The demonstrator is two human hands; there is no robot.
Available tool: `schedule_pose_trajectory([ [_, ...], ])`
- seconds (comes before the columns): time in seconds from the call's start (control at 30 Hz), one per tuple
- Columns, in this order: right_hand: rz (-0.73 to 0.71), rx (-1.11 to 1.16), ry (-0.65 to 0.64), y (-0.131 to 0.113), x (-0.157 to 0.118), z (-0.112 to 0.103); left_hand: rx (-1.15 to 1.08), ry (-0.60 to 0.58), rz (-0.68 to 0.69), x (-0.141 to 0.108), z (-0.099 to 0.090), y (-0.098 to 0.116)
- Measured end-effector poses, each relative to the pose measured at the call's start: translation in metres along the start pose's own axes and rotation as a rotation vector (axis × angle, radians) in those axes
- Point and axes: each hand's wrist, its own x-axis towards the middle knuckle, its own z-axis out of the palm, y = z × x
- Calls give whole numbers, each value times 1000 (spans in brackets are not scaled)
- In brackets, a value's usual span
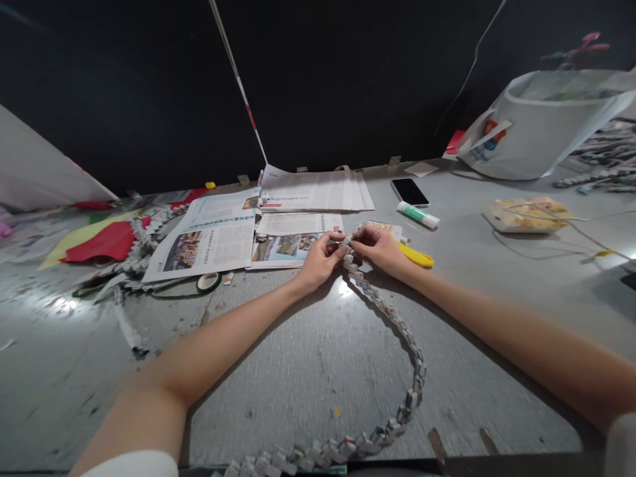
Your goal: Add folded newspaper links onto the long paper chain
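A long zigzag chain of folded newspaper strips curves across the grey table and runs off toward the front edge. Its far end is pinched between the fingers of my left hand. Close beside it, my right hand has thumb and fingers pressed together on the same end of the chain. Whether a separate strip sits in the right fingertips is too small to make out. By my right wrist lies a yellow tool handle, partly hidden by the hand.
Newspaper sheets and a white paper stack lie behind my hands. A tape roll is at left. Beyond my right hand are a glue stick, a phone, a yellow patterned packet and a white bag.
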Motion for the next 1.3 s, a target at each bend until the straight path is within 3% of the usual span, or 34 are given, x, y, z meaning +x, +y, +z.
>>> schedule_pose_trajectory([
  [0.37, 35, -42, 5, -1, 0, 1, -12, -5, -30, 2, -2, 0],
  [0.63, -86, 7, 117, -9, -3, 3, -133, 73, -78, 7, -7, -1],
  [0.77, -163, -58, 84, -12, -6, 2, -131, 78, -73, 9, -9, -4],
  [1.3, -195, -119, 58, -14, -10, 2, -114, 61, -58, 6, -7, 0],
])
